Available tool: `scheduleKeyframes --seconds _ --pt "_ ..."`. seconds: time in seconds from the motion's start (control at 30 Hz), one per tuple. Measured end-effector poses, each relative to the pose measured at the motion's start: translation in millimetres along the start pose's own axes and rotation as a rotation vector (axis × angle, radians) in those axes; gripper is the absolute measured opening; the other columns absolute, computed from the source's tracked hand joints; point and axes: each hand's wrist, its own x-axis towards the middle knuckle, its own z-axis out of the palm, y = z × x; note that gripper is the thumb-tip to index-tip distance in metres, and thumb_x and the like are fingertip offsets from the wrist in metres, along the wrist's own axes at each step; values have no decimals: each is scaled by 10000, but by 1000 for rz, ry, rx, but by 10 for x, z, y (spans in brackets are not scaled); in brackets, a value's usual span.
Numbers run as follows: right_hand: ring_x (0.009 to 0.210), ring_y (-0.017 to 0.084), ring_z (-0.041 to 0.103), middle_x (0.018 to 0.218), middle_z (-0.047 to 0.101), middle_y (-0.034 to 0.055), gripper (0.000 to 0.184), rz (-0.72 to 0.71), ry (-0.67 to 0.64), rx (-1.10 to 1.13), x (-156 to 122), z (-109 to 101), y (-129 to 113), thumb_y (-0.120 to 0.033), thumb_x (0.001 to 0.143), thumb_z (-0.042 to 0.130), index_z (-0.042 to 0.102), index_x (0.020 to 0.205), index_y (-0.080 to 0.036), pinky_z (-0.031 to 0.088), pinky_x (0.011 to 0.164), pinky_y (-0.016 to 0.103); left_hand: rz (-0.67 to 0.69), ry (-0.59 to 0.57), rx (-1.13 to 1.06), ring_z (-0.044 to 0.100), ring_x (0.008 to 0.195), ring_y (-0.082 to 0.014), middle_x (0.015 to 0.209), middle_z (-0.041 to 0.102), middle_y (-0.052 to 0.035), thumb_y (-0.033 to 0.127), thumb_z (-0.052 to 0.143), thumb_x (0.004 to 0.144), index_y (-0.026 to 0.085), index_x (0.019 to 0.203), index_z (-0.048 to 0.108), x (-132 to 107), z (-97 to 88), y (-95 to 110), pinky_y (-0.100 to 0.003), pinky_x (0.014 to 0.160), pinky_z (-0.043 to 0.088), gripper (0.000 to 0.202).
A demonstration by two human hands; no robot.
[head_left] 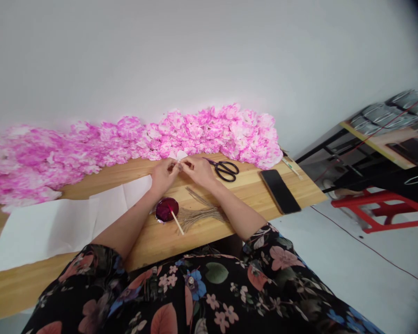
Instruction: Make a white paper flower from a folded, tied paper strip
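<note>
At the near edge of the wooden table [149, 250], a bundle of thin strands [204, 213] lies beneath the right forearm. Beside it sits a round dish of dark red matter [158, 218], a pale stick [177, 223] resting in it. White paper sheets [73, 222] extend leftward; a phone [280, 191] lies right. Farther in, the left hand [165, 175] and right hand [199, 171] meet — fingertips pinched on a small white piece [181, 155]. Black-handled scissors [226, 171] lie just right. Beyond — pink-and-white flowers [195, 132] line the wall.

Flowers [191, 132] are mottled pink-and-white, the scissors [218, 164] black.
</note>
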Motion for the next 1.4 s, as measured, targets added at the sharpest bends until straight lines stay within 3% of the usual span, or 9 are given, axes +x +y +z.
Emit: scheduleKeyframes --seconds 0.23,0.33,0.5,0.6,0.77,0.93,1.17,1.3,1.4 --pt "709 138 582 767 708 1 172 161 40 291 35 51 55 -294 885 608 727 844 -176 396 683 251 -148 -2 -441 612 620 -153 648 664 5 415 682 779 204 735 661 83 20 -105 -267 642 501 216" --pt "709 134 580 770 699 3 186 244 55 469 68 66 120 -328 848 610 706 818 -172 420 687 248 -192 37 -531 595 595 -137 629 648 14 415 719 744 201 714 643 107 36 -159 -253 627 482 230" --pt "629 130 524 751 668 8 245 385 57 700 104 84 214 -425 803 649 681 815 -182 387 549 239 -231 32 -579 607 591 -143 617 636 21 439 710 733 206 742 629 111 49 -182 -269 653 493 246" --pt "663 144 559 794 691 27 303 367 80 669 97 59 193 -480 838 635 685 841 -181 411 564 251 -211 19 -541 610 608 -149 615 630 16 464 706 753 209 740 620 106 34 -169 -275 669 495 270" --pt "857 177 660 899 742 37 338 149 161 406 51 2 97 -474 949 551 715 923 -179 486 810 290 -148 -5 -469 605 641 -150 661 657 2 483 729 767 196 730 649 83 4 -113 -268 664 482 300" --pt "816 175 638 906 738 40 228 84 178 282 33 23 105 -375 933 613 724 974 -180 471 786 296 -63 -77 -369 601 671 -149 702 653 2 489 717 794 190 745 646 36 14 -41 -270 690 486 311" --pt "821 187 621 892 736 44 157 4 150 196 -7 63 25 -302 934 604 723 890 -210 468 812 316 -93 -20 -302 625 668 -160 724 655 12 516 676 826 204 863 618 3 65 -26 -267 655 472 319" --pt "785 176 609 885 731 32 165 54 164 266 -4 63 20 -339 916 605 711 897 -214 461 778 312 -99 43 -304 601 657 -151 697 654 5 498 683 813 195 779 633 14 70 -26 -261 647 458 309" --pt "730 162 594 848 713 16 207 178 184 468 32 90 95 -394 886 607 688 898 -204 456 714 298 -145 75 -424 604 668 -150 698 659 5 500 715 772 188 765 638 37 61 -32 -262 669 474 322"
